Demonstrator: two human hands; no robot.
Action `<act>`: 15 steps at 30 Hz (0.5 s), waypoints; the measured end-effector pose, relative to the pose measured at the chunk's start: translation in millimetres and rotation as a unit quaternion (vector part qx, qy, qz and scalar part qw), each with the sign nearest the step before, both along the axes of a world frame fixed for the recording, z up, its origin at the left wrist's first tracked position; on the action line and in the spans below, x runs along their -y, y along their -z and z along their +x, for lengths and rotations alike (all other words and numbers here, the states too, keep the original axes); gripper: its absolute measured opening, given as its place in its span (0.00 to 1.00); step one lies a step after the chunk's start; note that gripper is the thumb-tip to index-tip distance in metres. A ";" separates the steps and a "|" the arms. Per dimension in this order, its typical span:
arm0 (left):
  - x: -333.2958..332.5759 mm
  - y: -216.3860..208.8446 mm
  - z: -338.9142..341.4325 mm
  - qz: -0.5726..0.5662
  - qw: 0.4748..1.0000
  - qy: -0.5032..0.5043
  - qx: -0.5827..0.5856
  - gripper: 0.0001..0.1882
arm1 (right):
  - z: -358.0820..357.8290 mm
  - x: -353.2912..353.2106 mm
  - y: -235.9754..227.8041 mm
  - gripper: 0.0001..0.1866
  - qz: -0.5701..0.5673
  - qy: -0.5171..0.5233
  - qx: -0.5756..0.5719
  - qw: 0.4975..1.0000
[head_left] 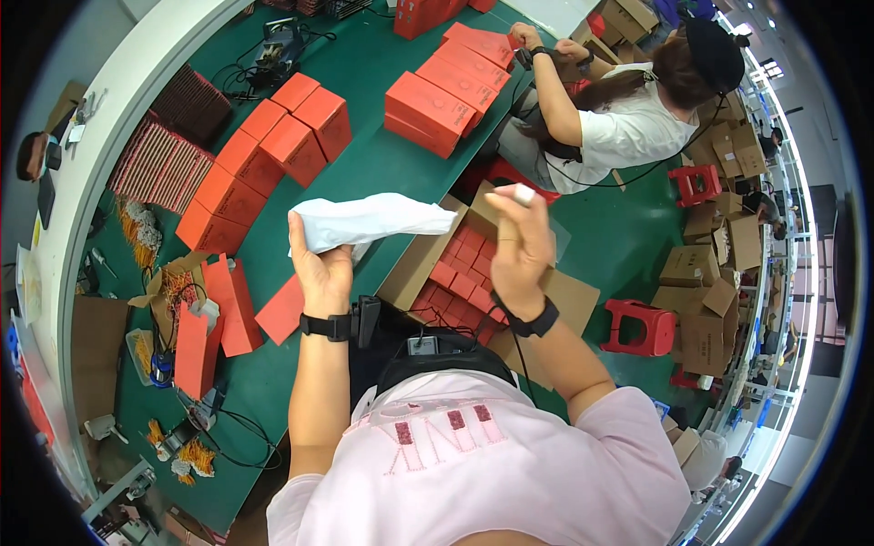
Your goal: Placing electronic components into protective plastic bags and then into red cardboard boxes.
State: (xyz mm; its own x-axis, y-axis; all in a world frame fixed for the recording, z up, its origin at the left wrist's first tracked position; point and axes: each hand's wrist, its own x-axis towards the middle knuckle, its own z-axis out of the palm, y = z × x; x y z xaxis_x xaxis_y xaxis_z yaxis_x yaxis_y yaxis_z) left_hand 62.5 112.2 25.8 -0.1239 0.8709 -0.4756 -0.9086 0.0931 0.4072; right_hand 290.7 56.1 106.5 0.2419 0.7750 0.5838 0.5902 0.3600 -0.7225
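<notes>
Above the green counter point(364, 173), we are gripping a crumpled white bag point(369, 220) in our left hand point(320, 268); our right hand point(519, 250) is pinching a small white piece point(524, 193) over a cardboard box point(428, 255) filled with red boxes point(460, 273).

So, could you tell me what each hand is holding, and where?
The left hand grips a white bag at its left end; the right hand pinches its right edge.

A carton point(428, 264) of boxes point(460, 273) lies below both hands point(419, 255).

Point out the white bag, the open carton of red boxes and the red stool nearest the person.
white bag point(378, 218), head view, middle of the crumpled plastic.
open carton point(414, 264), head view, left cardboard flap.
red stool point(637, 326), head view, its seat.
</notes>
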 end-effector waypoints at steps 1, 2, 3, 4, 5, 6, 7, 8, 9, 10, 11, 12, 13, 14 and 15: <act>-1.4 -2.6 0.9 -0.006 1.000 0.002 0.007 0.23 | 2.5 2.0 -3.8 0.08 0.009 0.014 -0.023 1.000; -1.3 -5.4 1.4 -0.012 1.000 0.003 0.014 0.23 | 4.3 3.9 -8.7 0.08 -0.031 -0.011 -0.002 0.999; 0.2 -10.5 6.1 -0.010 1.000 0.007 0.013 0.23 | 6.4 6.1 -11.9 0.08 -0.071 -0.035 0.020 0.997; 3.4 -17.7 13.6 0.004 1.000 0.015 -0.009 0.23 | 7.4 8.6 -11.0 0.11 -0.144 -0.062 0.074 0.985; 6.6 -22.2 21.0 0.017 0.999 0.023 -0.030 0.23 | 1.1 10.2 -13.3 0.11 -0.184 -0.072 0.065 0.978; 8.2 -22.5 29.5 0.024 0.999 0.024 -0.041 0.23 | -6.9 9.9 -16.6 0.11 -0.223 -0.081 0.057 0.970; 9.6 -25.4 36.7 0.026 0.998 0.027 -0.041 0.23 | -10.4 9.6 -12.1 0.11 -0.242 -0.088 -0.018 0.966; 10.9 -28.1 43.0 0.001 0.999 0.044 -0.029 0.23 | -8.6 9.7 -10.1 0.11 -0.241 -0.085 -0.018 0.967; 11.2 -29.0 46.3 -0.024 0.998 0.060 -0.017 0.23 | -6.8 8.6 -7.5 0.09 -0.158 -0.092 -0.015 0.983; 11.5 -28.9 47.0 -0.023 0.998 0.063 -0.017 0.23 | -5.4 8.1 -6.5 0.08 -0.074 -0.098 -0.011 0.992; 12.2 -28.1 46.9 -0.021 0.997 0.077 -0.013 0.23 | -2.9 10.2 -9.4 0.08 -0.073 -0.095 -0.011 0.993; 13.1 -26.4 45.6 -0.020 0.996 0.091 -0.009 0.24 | -0.1 13.9 -14.6 0.08 -0.046 -0.089 0.027 0.995; 13.4 -24.3 44.1 -0.020 0.994 0.104 -0.005 0.24 | 1.3 15.8 -19.5 0.08 -0.019 -0.083 0.064 0.994; 12.6 -18.3 41.8 -0.020 0.994 0.105 -0.006 0.24 | 0.2 15.3 -23.6 0.08 -0.019 -0.082 0.063 0.994; 11.0 -12.5 40.3 -0.027 0.994 0.101 -0.019 0.24 | -0.6 14.7 -27.8 0.07 0.012 -0.080 0.098 0.992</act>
State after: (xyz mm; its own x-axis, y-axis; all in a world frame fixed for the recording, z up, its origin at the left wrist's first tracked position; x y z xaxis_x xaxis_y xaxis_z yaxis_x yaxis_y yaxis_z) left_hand 102.9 101.1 38.3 0.0313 0.8529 -0.5211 -0.8533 0.2943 0.4305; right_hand 290.1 41.4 134.3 -0.0031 0.7792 0.6267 0.6517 0.4769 -0.5898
